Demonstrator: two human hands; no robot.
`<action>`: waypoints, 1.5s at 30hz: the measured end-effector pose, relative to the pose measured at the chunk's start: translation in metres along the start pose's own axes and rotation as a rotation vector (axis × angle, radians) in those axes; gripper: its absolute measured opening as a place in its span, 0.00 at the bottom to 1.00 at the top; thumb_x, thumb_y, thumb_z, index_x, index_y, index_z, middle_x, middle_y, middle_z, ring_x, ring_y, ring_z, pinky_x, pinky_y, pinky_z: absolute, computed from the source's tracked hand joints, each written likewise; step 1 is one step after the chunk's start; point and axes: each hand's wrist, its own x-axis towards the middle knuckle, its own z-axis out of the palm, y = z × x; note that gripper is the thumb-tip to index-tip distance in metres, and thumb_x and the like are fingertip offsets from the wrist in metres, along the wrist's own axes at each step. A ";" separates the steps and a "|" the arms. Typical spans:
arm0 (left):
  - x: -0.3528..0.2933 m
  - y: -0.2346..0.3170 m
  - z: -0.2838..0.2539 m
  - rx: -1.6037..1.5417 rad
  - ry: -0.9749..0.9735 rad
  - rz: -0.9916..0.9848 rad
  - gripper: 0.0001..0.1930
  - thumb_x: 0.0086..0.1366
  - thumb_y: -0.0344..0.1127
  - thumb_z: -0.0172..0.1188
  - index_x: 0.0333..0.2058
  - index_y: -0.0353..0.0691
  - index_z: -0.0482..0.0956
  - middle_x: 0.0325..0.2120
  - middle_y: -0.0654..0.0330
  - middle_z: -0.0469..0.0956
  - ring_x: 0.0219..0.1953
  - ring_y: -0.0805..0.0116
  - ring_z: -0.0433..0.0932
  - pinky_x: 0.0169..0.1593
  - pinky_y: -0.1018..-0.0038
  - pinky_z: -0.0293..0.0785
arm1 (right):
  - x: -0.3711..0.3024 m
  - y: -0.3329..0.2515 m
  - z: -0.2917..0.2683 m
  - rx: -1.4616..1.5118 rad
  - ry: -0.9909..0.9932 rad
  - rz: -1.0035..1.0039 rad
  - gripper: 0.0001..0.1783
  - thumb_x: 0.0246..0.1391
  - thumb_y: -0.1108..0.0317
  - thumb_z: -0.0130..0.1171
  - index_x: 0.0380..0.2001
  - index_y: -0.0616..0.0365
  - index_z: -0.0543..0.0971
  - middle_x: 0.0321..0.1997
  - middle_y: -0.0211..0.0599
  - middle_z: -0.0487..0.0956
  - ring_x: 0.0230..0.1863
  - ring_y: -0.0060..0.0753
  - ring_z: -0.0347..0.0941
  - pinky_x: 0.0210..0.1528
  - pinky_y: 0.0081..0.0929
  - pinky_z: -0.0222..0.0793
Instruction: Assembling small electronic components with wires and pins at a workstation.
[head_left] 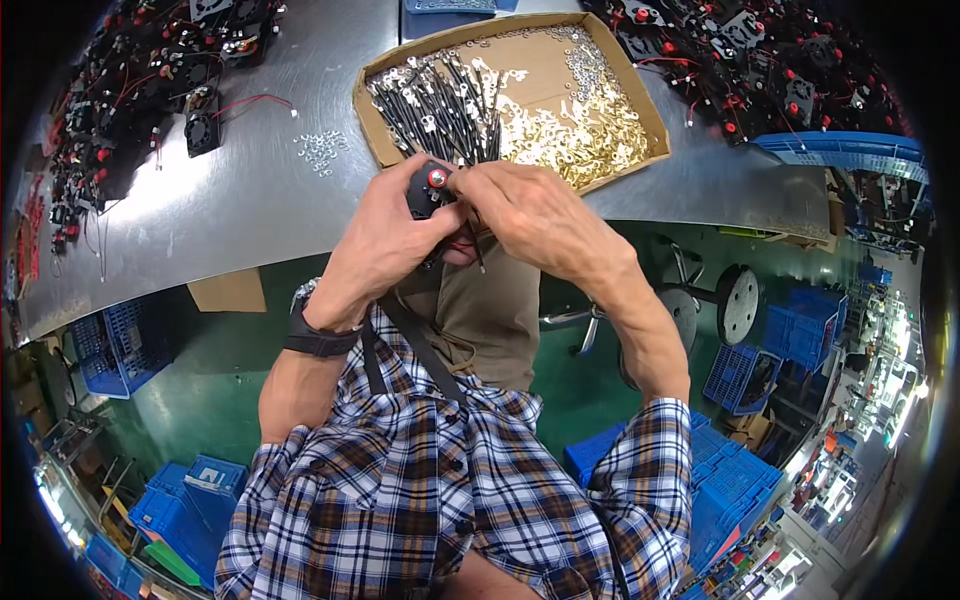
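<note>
Just over the table's front edge, my left hand (pixel 375 235) grips a small black part (pixel 420 197) with a red-ringed silver piece (pixel 437 178) on its upper face. My right hand (pixel 545 220) meets it from the right, fingers pinched together beside the red ring. Whatever sits between those right fingertips is hidden. A thin dark wire hangs below the hands. Directly beyond them lies a shallow cardboard tray (pixel 655 115). It contains black cables (pixel 430 115) with metal ends, brass-coloured terminals (pixel 575 140) and silver washers (pixel 590 70).
A little pile of silver washers (pixel 320 150) lies on the metal table (pixel 240 200), left of the tray. Black fan assemblies with red pieces (pixel 200 120) are heaped at far left and far right (pixel 745 60). Blue crates (pixel 725 480) and a wheeled stool base (pixel 740 300) stand on the green floor.
</note>
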 end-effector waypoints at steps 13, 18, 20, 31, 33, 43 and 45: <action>-0.001 0.007 0.002 -0.046 -0.004 -0.045 0.14 0.64 0.27 0.61 0.47 0.30 0.74 0.34 0.56 0.81 0.32 0.69 0.84 0.35 0.73 0.87 | 0.006 -0.001 -0.003 -0.172 -0.073 -0.011 0.12 0.49 0.74 0.59 0.38 0.63 0.72 0.31 0.41 0.78 0.33 0.45 0.79 0.32 0.39 0.76; 0.001 0.002 -0.002 0.126 -0.012 0.034 0.16 0.62 0.27 0.63 0.49 0.31 0.75 0.36 0.57 0.81 0.32 0.71 0.83 0.34 0.74 0.86 | 0.011 -0.001 -0.004 -0.200 -0.107 -0.032 0.11 0.51 0.72 0.60 0.38 0.61 0.72 0.29 0.39 0.76 0.30 0.43 0.79 0.29 0.38 0.74; 0.001 0.002 -0.003 0.069 -0.031 0.042 0.12 0.64 0.25 0.58 0.46 0.30 0.73 0.35 0.57 0.80 0.32 0.68 0.85 0.34 0.73 0.87 | 0.012 -0.002 -0.005 -0.155 -0.125 0.046 0.09 0.56 0.70 0.60 0.38 0.60 0.73 0.28 0.40 0.78 0.27 0.45 0.79 0.28 0.40 0.74; -0.001 0.003 0.001 -0.005 0.007 0.007 0.13 0.63 0.28 0.63 0.46 0.32 0.76 0.32 0.60 0.81 0.33 0.74 0.82 0.35 0.76 0.85 | 0.003 -0.010 -0.004 0.075 -0.024 0.161 0.11 0.56 0.76 0.59 0.42 0.63 0.76 0.30 0.47 0.81 0.30 0.53 0.80 0.30 0.44 0.74; -0.001 0.003 0.001 -0.023 0.012 -0.001 0.13 0.63 0.28 0.63 0.46 0.32 0.76 0.32 0.60 0.81 0.33 0.75 0.82 0.35 0.76 0.85 | 0.002 -0.008 -0.005 0.114 -0.017 0.128 0.14 0.54 0.79 0.58 0.45 0.64 0.76 0.31 0.48 0.81 0.31 0.53 0.80 0.31 0.43 0.74; -0.001 0.004 0.000 0.045 -0.001 0.032 0.12 0.64 0.26 0.59 0.46 0.30 0.74 0.34 0.59 0.80 0.32 0.70 0.84 0.35 0.74 0.87 | 0.003 -0.011 -0.004 -0.080 0.021 0.022 0.15 0.50 0.78 0.59 0.43 0.66 0.76 0.29 0.43 0.80 0.30 0.45 0.80 0.31 0.38 0.76; -0.001 0.002 0.000 0.049 0.000 0.035 0.12 0.64 0.25 0.59 0.46 0.30 0.74 0.34 0.59 0.80 0.32 0.69 0.84 0.35 0.74 0.87 | 0.004 -0.011 -0.003 -0.124 0.015 0.026 0.12 0.50 0.77 0.60 0.40 0.65 0.76 0.28 0.41 0.80 0.29 0.43 0.80 0.30 0.36 0.76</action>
